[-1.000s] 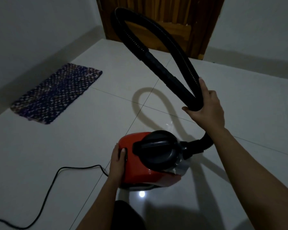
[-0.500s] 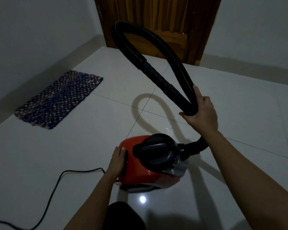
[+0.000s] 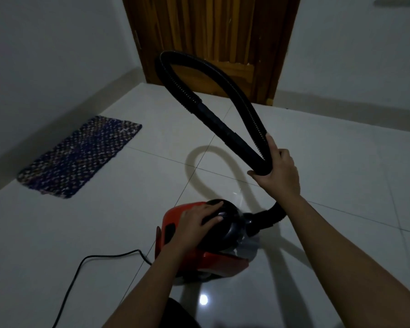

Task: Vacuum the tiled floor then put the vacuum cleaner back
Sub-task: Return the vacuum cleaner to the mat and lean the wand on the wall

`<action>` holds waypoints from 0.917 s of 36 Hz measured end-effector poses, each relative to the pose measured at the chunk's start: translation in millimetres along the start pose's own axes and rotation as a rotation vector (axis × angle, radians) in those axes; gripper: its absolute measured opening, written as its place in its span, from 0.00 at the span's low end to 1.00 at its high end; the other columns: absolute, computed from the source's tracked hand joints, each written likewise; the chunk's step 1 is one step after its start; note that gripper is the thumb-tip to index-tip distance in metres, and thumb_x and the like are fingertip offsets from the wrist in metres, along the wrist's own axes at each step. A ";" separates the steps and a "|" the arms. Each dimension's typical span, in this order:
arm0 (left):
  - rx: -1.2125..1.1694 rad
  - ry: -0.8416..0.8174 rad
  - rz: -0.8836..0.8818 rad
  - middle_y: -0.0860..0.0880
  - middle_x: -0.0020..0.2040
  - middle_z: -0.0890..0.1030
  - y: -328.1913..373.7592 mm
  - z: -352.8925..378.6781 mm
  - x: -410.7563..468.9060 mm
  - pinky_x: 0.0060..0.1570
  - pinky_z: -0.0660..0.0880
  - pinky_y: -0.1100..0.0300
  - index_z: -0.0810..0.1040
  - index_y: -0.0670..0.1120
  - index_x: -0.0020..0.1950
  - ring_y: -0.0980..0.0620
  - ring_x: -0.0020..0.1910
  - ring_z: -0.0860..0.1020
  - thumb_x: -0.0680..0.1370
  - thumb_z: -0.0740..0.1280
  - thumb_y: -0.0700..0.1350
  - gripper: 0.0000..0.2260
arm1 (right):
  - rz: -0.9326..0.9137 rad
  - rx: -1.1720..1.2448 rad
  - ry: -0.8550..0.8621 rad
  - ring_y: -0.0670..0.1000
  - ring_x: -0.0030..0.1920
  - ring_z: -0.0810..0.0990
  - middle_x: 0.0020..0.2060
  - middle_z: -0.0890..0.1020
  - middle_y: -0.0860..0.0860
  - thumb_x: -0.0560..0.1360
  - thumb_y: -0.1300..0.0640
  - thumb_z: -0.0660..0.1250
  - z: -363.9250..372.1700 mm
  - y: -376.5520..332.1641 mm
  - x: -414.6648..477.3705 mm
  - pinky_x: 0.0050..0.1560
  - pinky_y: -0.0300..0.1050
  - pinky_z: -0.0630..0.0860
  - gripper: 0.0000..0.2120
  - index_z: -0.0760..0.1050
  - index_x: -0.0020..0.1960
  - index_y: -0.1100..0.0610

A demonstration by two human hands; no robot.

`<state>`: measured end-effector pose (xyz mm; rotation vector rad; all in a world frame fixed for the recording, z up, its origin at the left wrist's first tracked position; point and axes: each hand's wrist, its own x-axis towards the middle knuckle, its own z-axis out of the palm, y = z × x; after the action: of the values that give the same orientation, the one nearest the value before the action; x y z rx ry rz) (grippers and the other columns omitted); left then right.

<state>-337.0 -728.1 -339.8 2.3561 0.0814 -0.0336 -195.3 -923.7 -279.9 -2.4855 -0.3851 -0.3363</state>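
Note:
A small red vacuum cleaner [image 3: 213,261] with a black handle on top stands on the white tiled floor [image 3: 341,176] in front of me. My left hand [image 3: 197,221] lies on its black top handle, fingers reaching over it. Its black ribbed hose [image 3: 187,91] rises from the vacuum's front in a tall folded loop. My right hand [image 3: 278,169] grips both strands of the hose together at the bottom of the loop, above and right of the vacuum.
A black power cord [image 3: 81,268] trails from the vacuum's rear across the floor to the lower left. A blue patterned mat [image 3: 81,157] lies by the left wall. A brown wooden door [image 3: 211,39] is straight ahead.
My left hand has moved from the vacuum's rear end up onto its black top handle. My right hand still holds the looped hose in much the same place.

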 end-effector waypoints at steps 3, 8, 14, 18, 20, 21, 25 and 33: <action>0.055 0.009 -0.024 0.57 0.61 0.79 3.2 2.5 -2.2 0.63 0.69 0.45 0.66 0.65 0.68 0.54 0.61 0.75 0.75 0.56 0.63 0.22 | 0.005 -0.002 -0.007 0.58 0.51 0.74 0.54 0.72 0.57 0.66 0.46 0.75 -6.6 0.1 -4.2 0.51 0.57 0.76 0.50 0.47 0.77 0.43; 0.048 0.032 -0.045 0.57 0.59 0.80 13.5 2.7 -5.3 0.62 0.70 0.45 0.66 0.66 0.67 0.55 0.60 0.76 0.74 0.57 0.63 0.21 | 0.012 0.034 -0.024 0.58 0.52 0.74 0.55 0.71 0.57 0.67 0.49 0.73 -16.5 0.2 -10.9 0.53 0.55 0.75 0.48 0.47 0.77 0.43; 0.033 0.074 -0.044 0.56 0.57 0.81 12.1 6.8 -1.2 0.61 0.72 0.46 0.72 0.64 0.64 0.55 0.58 0.77 0.72 0.59 0.64 0.21 | 0.005 0.043 -0.043 0.58 0.50 0.74 0.54 0.71 0.56 0.66 0.52 0.72 -20.2 4.6 -14.4 0.53 0.53 0.75 0.48 0.47 0.77 0.41; 0.007 0.090 -0.039 0.57 0.56 0.82 6.7 7.6 0.0 0.61 0.72 0.46 0.75 0.62 0.63 0.56 0.56 0.78 0.72 0.60 0.63 0.21 | 0.018 0.054 -0.055 0.56 0.49 0.73 0.53 0.70 0.55 0.65 0.54 0.72 -20.7 11.6 -13.6 0.53 0.54 0.75 0.49 0.46 0.77 0.41; 0.009 0.086 -0.044 0.58 0.56 0.81 6.0 8.5 0.1 0.61 0.72 0.46 0.75 0.61 0.63 0.56 0.56 0.78 0.72 0.59 0.64 0.21 | 0.021 0.055 -0.061 0.55 0.49 0.73 0.53 0.70 0.55 0.65 0.54 0.72 -20.7 14.4 -13.7 0.53 0.54 0.75 0.49 0.46 0.77 0.40; 0.005 0.084 -0.048 0.58 0.56 0.81 6.5 8.7 0.2 0.62 0.71 0.45 0.75 0.62 0.63 0.56 0.56 0.77 0.71 0.59 0.64 0.22 | 0.022 0.057 -0.063 0.55 0.49 0.73 0.53 0.70 0.54 0.65 0.54 0.72 -20.7 15.1 -13.6 0.53 0.54 0.75 0.49 0.46 0.77 0.40; -0.011 0.082 -0.038 0.57 0.57 0.81 5.2 8.8 1.1 0.64 0.69 0.45 0.75 0.61 0.63 0.56 0.57 0.76 0.70 0.58 0.65 0.24 | 0.010 0.060 -0.052 0.55 0.48 0.73 0.53 0.70 0.54 0.65 0.54 0.72 -17.5 16.1 -12.8 0.52 0.54 0.76 0.49 0.46 0.77 0.41; 0.407 -0.109 0.027 0.53 0.63 0.75 14.3 5.7 5.1 0.60 0.69 0.52 0.61 0.64 0.72 0.50 0.62 0.73 0.76 0.47 0.63 0.23 | -0.034 0.040 -0.032 0.56 0.49 0.72 0.53 0.71 0.55 0.65 0.53 0.71 -1.6 17.3 -12.5 0.51 0.51 0.74 0.48 0.47 0.77 0.40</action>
<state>-330.9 -741.9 -334.1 2.7553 -0.0119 -0.1804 -201.1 -940.5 -291.7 -2.4496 -0.4434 -0.3006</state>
